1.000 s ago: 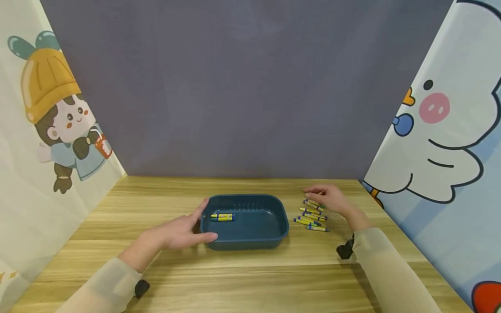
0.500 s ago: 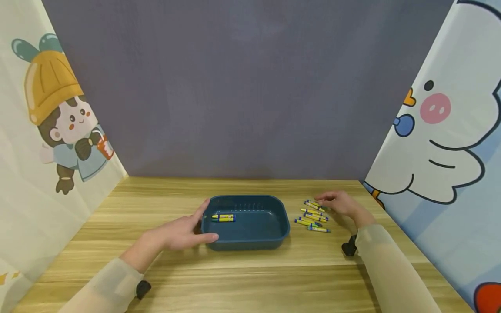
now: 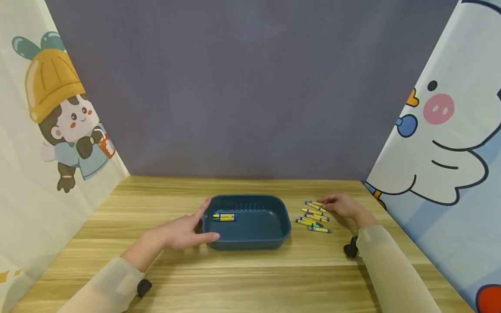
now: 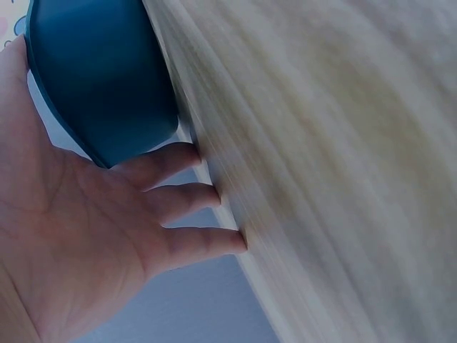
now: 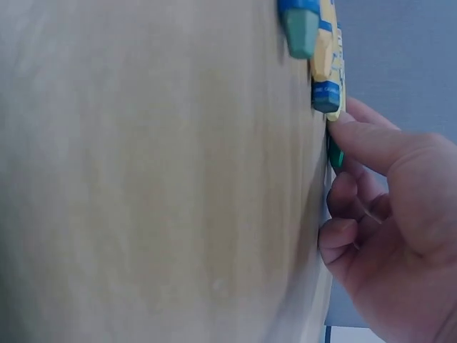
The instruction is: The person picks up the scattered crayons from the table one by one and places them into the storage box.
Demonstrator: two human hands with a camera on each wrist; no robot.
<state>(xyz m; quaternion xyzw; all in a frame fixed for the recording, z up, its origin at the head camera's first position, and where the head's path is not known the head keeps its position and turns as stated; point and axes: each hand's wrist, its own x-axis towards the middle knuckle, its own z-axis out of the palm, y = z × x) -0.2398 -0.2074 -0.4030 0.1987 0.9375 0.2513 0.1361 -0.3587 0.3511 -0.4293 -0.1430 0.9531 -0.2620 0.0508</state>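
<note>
My left hand [image 3: 182, 232] rests against the left end of a dark blue plastic tray [image 3: 254, 226], thumb over its near side and index finger along the left rim. In the left wrist view its other fingers [image 4: 203, 241] extend straight, tips down at the table beside the tray wall. Two crayons [image 3: 225, 217] lie side by side in the tray. On the right, my right hand [image 3: 343, 206] reaches to the far end of a loose group of crayons [image 3: 315, 218]. Its thumb and forefinger pinch a crayon with a green tip [image 5: 336, 152]; the fingers hide most of it.
The wooden table [image 3: 250, 282] runs back to a grey panel [image 3: 242, 87]. Printed cloth panels with cartoon figures stand at left [image 3: 23, 187] and right [image 3: 442, 182]. The loose crayons lie between the tray and my right hand.
My right hand has moved right and slightly nearer from above the far crayons to their right-hand ends, fingertips coming down there. The left hand stays on the tray.
</note>
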